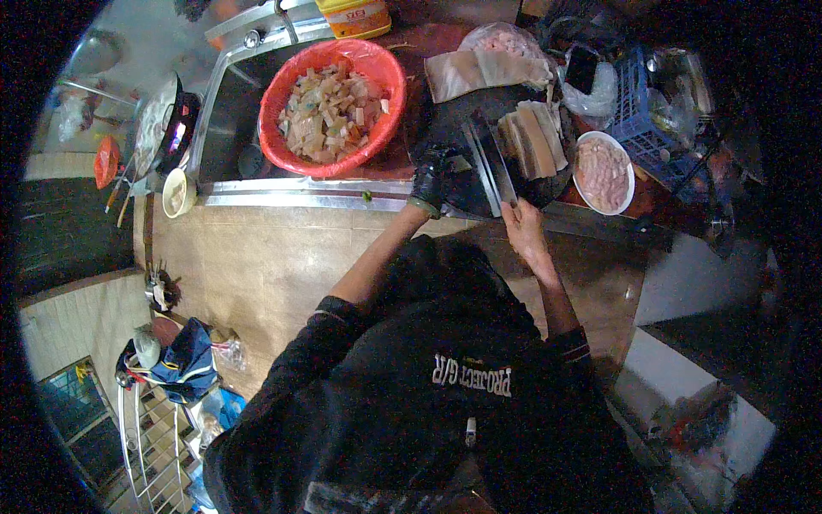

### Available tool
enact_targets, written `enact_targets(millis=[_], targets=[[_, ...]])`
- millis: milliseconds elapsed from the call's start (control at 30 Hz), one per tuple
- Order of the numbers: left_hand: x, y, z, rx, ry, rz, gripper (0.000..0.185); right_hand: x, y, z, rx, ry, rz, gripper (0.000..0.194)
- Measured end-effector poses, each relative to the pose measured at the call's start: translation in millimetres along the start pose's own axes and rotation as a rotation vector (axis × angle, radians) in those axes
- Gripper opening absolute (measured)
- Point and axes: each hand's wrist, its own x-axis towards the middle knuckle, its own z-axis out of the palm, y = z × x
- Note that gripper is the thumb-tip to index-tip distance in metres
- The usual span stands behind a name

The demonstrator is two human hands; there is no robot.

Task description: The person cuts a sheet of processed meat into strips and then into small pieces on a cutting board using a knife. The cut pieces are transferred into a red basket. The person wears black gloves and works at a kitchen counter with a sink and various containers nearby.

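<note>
My right hand (526,232) grips the handle of a cleaver (489,164). Its broad blade points away from me over a dark round chopping board (449,109). Left of the blade is my left hand (429,172), in a black glove; its fingers blend into the dark board, and a small pale piece (459,164) shows beside them. Long strips of what looks like pork skin (532,140) lie side by side to the right of the blade. A larger uncut slab (478,74) rests across the board's far side.
Left stands a red basin (268,138) full of cut pieces, over a sink (225,148). A white bowl of raw minced meat (603,172), a phone (581,69) and a blue plastic basket (632,109) are at right. Farther left are a wok (157,125) and a small bowl (179,193).
</note>
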Motion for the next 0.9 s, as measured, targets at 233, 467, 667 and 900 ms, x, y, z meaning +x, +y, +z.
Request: enact_targets(millis=[233, 467, 667, 900], targets=[[-8, 18, -4, 0.894, -0.068, 0.585, 0.019, -24, -20, -18, -0.393, -0.139, -0.142, 0.022], [-5, 16, -3, 0.855, -0.101, 0.581, 0.02, -37, -27, -10, -0.423, -0.218, 0.038, 0.023], [-8, 12, -9, 0.862, -0.123, 0.545, 0.022, 21, -40, 27, -0.408, -0.223, 0.069, 0.022], [-14, 14, -18, 0.908, -0.164, 0.497, 0.022, -8, -15, 7, -0.22, -0.163, 0.048, 0.02]])
